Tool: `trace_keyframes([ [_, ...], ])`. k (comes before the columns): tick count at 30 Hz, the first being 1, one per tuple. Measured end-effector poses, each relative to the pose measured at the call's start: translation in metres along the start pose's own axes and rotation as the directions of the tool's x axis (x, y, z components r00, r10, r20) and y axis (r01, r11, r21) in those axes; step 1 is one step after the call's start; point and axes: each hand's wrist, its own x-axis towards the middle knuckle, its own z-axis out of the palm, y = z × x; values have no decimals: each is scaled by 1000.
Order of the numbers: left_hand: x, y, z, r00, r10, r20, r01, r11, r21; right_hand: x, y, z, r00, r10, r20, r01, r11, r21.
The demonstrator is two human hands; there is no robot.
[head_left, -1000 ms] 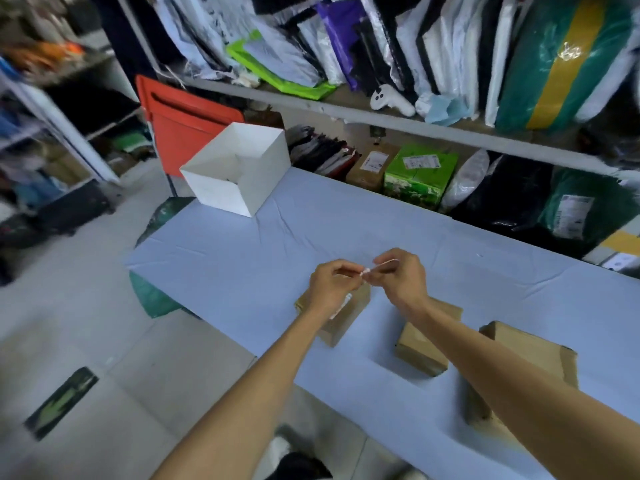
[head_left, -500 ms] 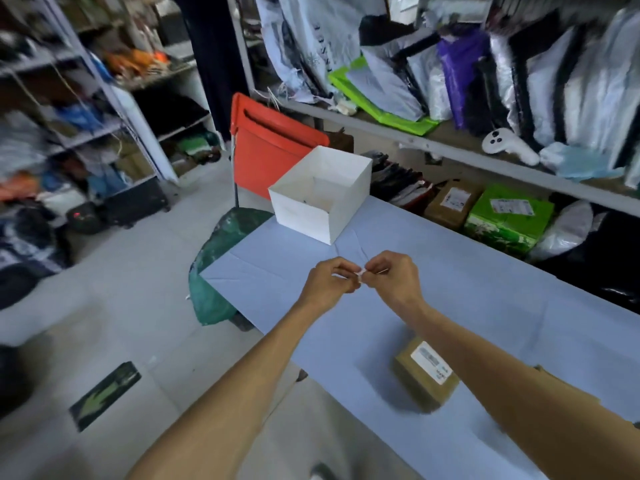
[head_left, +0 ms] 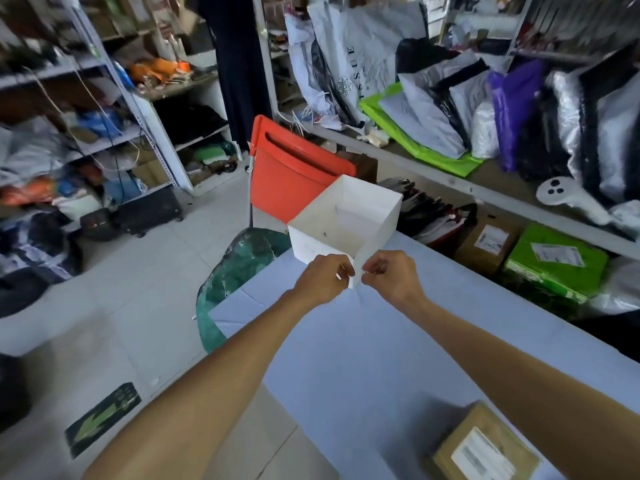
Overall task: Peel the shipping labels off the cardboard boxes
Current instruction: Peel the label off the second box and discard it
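Just before the white box [head_left: 311,245], left hand [head_left: 322,278] and right hand [head_left: 391,276] meet, fingers curled and pinching; what they hold I cannot tell

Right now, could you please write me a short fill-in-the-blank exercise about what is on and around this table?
1. The open box on the table is ____ in colour.
2. The chair behind it is ____.
3. The cardboard box at the table's near edge carries a white shipping ____.
4. The left hand and right hand, fingers curled, meet before the open box's near ____.
Missing words: white; red; label; corner.
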Motion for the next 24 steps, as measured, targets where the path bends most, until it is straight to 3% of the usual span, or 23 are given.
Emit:
trace_keyframes([
  [3, 34, -5, -20, 999, -33, 15, 30, 982, 186, 35, -5, 3, 1000, -11, 15, 12, 997, -74],
  [7, 78, -13, -43, 999, -44, 16, 38, 958, 283, 86, -13, 13, 999, -33, 21, 36, 982, -184],
  [14, 130, -36, -72, 998, -3, 64, -16, 955, 295, 161, -34, 32, 994, -109, -1, 105, 962, -252],
  [24, 162, -47, -85, 991, 58, 123, -94, 946, 312, 175, -26, 37, 997, 15, 76, 13, 936, -353],
])
